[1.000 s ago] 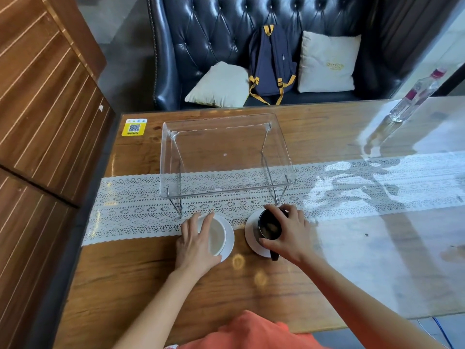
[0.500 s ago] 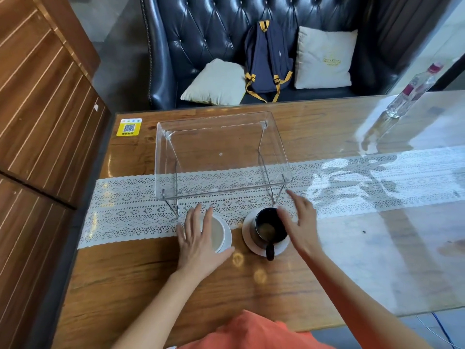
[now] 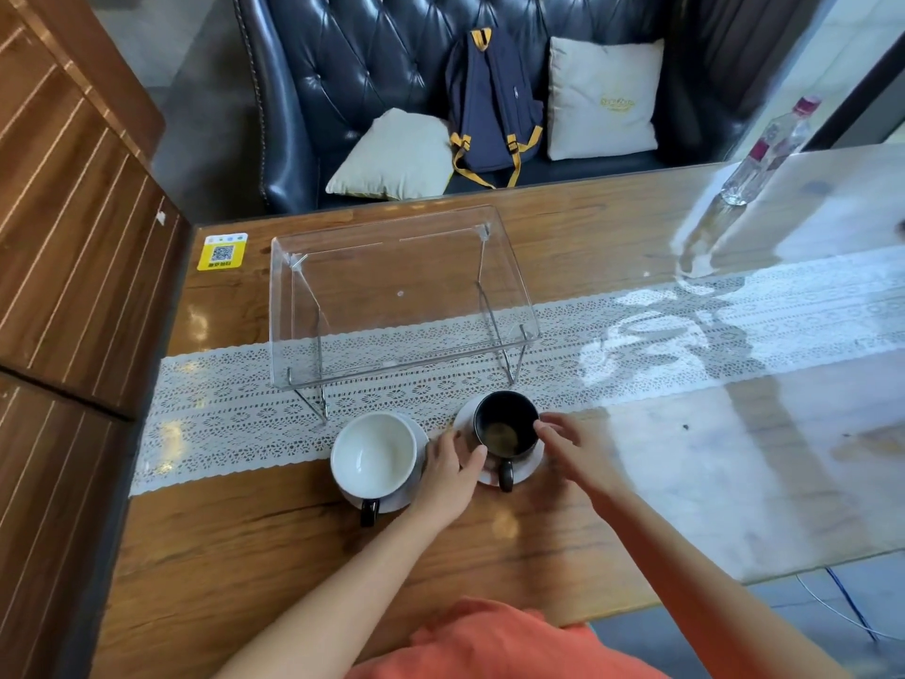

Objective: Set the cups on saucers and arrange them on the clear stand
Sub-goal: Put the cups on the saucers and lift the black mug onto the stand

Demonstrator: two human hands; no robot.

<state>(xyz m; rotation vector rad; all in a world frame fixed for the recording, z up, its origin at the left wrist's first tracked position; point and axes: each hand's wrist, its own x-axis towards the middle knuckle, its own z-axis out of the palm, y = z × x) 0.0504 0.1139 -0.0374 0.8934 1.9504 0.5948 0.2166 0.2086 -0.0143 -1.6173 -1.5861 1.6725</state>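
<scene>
Black cup (image 3: 506, 426) sits on its white saucer (image 3: 531, 464), handle pointing near, at the near edge of the lace runner (image 3: 636, 355). White cup (image 3: 374, 450) sits on its own saucer (image 3: 392, 502) just left of it, dark handle also pointing near.

Change vs 0.5 s ago: left hand (image 3: 448, 475) has left the white cup and moved right into the gap between the two saucers. It now touches the black cup's saucer at its left rim, thumb at the cup's near-left side. Right hand (image 3: 578, 450) has closed in from the right; its fingertips (image 3: 541, 426) now meet the cup's right wall. The white cup is fully uncovered. Neither cup has shifted.

Clearance: the clear stand (image 3: 401, 296) is just beyond both cups, top empty, its near wire legs standing on the runner close to the cups' far rims. Table (image 3: 274, 556) is open wood on the near side, glossy and bare to the right. Water bottle (image 3: 764, 154) far right, well apart. QR sticker (image 3: 223, 252) at the far left corner.

Grip: both hands loosely spread, fingers curved, bracketing the black cup and saucer from either side. Nothing clamped or lifted; contact only.
</scene>
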